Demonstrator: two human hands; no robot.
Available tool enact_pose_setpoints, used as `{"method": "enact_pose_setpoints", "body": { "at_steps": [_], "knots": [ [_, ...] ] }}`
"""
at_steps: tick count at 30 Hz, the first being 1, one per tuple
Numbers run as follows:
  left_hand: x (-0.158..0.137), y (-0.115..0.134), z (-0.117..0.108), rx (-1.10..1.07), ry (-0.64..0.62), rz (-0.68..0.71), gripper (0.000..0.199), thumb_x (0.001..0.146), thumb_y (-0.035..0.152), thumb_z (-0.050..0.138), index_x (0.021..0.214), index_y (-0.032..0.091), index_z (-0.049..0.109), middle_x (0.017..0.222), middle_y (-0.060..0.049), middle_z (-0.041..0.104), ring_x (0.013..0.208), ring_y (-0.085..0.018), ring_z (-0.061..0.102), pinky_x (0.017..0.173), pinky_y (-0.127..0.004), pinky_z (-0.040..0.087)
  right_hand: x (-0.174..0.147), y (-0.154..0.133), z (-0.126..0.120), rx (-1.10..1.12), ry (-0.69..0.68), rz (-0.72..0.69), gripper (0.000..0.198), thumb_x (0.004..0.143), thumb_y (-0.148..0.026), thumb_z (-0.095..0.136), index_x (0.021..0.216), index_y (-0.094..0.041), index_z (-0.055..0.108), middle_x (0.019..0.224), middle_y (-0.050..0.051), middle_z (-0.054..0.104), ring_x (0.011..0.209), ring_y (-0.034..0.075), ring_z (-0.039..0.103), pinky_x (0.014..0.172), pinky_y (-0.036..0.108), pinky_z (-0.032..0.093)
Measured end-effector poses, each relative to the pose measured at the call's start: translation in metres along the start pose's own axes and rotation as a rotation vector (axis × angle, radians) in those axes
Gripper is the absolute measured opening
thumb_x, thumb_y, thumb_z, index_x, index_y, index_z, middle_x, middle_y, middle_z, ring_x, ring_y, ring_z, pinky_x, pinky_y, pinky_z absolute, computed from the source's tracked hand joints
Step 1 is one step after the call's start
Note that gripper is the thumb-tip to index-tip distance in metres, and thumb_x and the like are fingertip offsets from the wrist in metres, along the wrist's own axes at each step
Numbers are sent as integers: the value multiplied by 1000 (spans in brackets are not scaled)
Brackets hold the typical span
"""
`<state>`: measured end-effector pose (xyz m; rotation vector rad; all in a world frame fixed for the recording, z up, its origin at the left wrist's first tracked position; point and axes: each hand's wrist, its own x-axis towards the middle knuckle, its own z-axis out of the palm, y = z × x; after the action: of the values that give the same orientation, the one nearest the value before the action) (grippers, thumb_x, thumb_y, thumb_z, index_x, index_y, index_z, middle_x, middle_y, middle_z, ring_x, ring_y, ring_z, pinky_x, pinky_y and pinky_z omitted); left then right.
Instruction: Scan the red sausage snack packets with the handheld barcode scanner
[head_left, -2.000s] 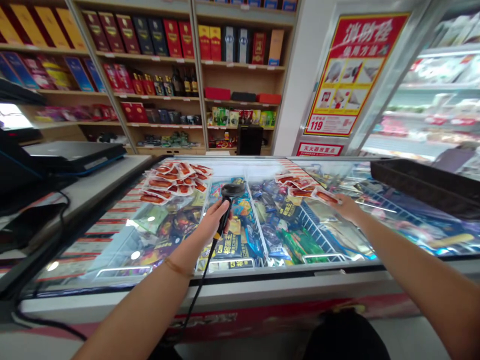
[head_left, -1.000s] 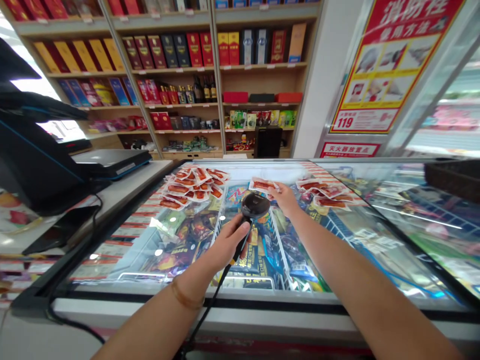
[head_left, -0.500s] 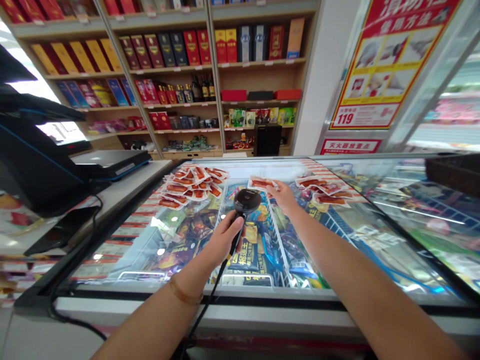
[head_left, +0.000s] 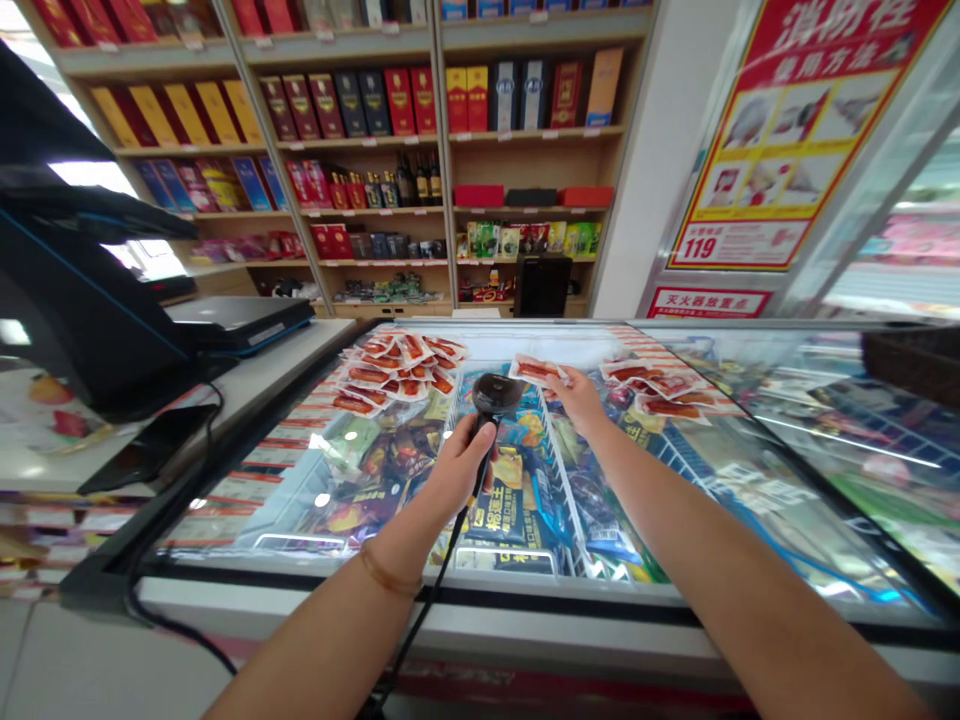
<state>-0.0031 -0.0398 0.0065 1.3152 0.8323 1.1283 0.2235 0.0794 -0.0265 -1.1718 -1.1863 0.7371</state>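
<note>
Reddish packets [head_left: 401, 375] lie on the freezer's glass top [head_left: 289, 475] (more at left than right).

Left packet pile [head_left: 397, 372] and right packet pile [head_left: 658, 382] on freezer [head_left: 247, 608], shelves [head_left: 537, 162] behind.

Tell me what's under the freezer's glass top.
Bagged goods and white wire baskets show through the glass top. The heaped packs, the pack in the right hand, the left hand and its scanner hide whatever lies behind them.

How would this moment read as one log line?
left hand: gripping black scanner; right hand: holding sausage packet; nearby: more packets on glass top
</note>
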Motion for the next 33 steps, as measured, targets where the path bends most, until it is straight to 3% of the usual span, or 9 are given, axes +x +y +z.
{"method": "enact_pose_setpoints", "body": {
  "at_steps": [4, 7, 12, 16, 21, 24, 27, 30, 33],
  "knots": [
    [12, 10, -12, -49, 235, 62, 41, 79, 60, 58, 87, 21, 46, 62, 7, 52, 35, -7, 47, 34, -20, 36, 0, -7, 11, 8, 20, 11, 44, 70, -42, 67, 105, -17, 65, 69, 1, 68, 59, 19, 66, 63, 34, 57],
    [19, 21, -32, -73, 442, 150, 39, 81, 59, 56, 87, 22, 44, 62, 7, 51, 35, -6, 46, 35, -20, 35, 9, -24, 38, -50, -18, 32, 38, 73, -43, 66, 101, -17, 67, 68, 2, 68, 58, 19, 65, 55, 31, 54],
    [22, 33, -72, -55, 768, 301, 34, 85, 56, 51, 86, 23, 43, 65, 7, 50, 38, -7, 46, 38, -22, 35, 40, -63, 125, -203, 54, 30, 32, 77, -41, 61, 93, -14, 71, 80, 8, 72, 68, 21, 68, 59, 29, 52],
    [22, 34, -95, -33, 914, 329, 32, 86, 55, 48, 87, 23, 43, 63, 7, 48, 39, -9, 48, 39, -22, 36, 59, -88, 198, -330, 72, -18, 31, 79, -40, 59, 90, -15, 74, 89, 12, 73, 83, 27, 68, 70, 34, 51],
    [21, 39, -109, -34, 1009, 314, 31, 87, 53, 49, 89, 23, 45, 57, 8, 44, 39, -9, 46, 41, -22, 36, 56, -95, 247, -437, -48, -41, 33, 81, -44, 55, 83, -17, 75, 88, 12, 74, 89, 30, 67, 76, 36, 49],
    [21, 40, -113, -32, 1034, 308, 32, 86, 55, 48, 89, 23, 45, 58, 7, 46, 39, -9, 46, 41, -23, 36, 49, -92, 249, -452, -94, -52, 30, 82, -40, 53, 83, -19, 75, 91, 9, 74, 92, 28, 67, 78, 34, 48],
    [23, 37, -114, 4, 1027, 327, 33, 86, 55, 48, 90, 23, 47, 59, 7, 48, 38, -10, 48, 41, -23, 36, 45, -90, 233, -447, -104, -62, 28, 82, -34, 51, 85, -19, 75, 90, 7, 74, 91, 25, 67, 78, 33, 48],
    [28, 33, -112, 11, 990, 312, 33, 86, 55, 47, 91, 22, 47, 60, 7, 49, 38, -10, 48, 40, -24, 36, 40, -84, 195, -442, -101, -92, 27, 83, -30, 50, 87, -19, 74, 94, 6, 74, 94, 23, 66, 83, 31, 48],
    [31, 31, -100, 24, 887, 282, 33, 85, 55, 50, 91, 22, 47, 60, 7, 51, 36, -10, 47, 39, -24, 36, 27, -68, 133, -458, -90, -198, 25, 82, -26, 51, 91, -19, 73, 99, 6, 74, 97, 20, 65, 90, 31, 46]
  ]
}}
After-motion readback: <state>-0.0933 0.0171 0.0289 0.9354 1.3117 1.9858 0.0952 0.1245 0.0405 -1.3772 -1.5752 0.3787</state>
